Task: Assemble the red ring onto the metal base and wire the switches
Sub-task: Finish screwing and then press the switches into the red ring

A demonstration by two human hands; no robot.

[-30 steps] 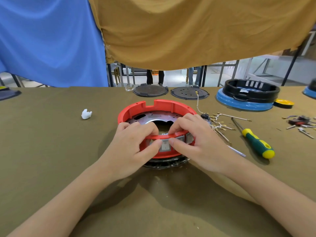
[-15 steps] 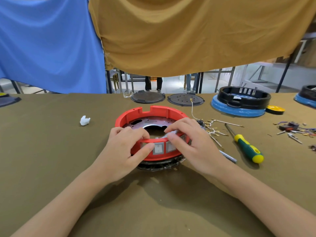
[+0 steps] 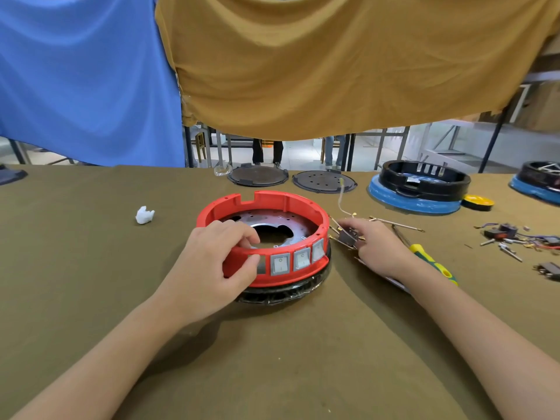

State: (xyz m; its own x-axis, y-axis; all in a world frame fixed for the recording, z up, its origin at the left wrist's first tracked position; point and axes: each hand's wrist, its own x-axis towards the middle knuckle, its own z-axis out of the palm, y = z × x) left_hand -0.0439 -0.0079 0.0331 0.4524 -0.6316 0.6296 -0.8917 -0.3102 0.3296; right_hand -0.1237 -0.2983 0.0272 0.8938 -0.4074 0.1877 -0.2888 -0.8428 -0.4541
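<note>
Our left hand (image 3: 212, 262) is gripping the red ring's (image 3: 263, 201) near rim, hiding a fourth switch beside three showing switches (image 3: 280, 263). Our right hand (image 3: 378, 247) is pinching a small wired part (image 3: 348, 237), hard to identify, just right of the ring.

We have a single view, from a wide-angle camera worn on the person's head. It faces forward and tilts down over the counter (image 3: 91, 298), so both forearms enter from the bottom corners and reach away from us. The left hand (image 3: 209, 265) and right hand (image 3: 378, 247) sit close, near the middle of the picture, either side of the red ring (image 3: 272, 201). The far counter edge crosses the upper middle, with hanging blue cloth (image 3: 85, 80) and tan cloth (image 3: 333, 65) beyond it. The lens bends straight lines near the edges, and the right margin looks somewhat blurred. No second view shares the scene.
</note>
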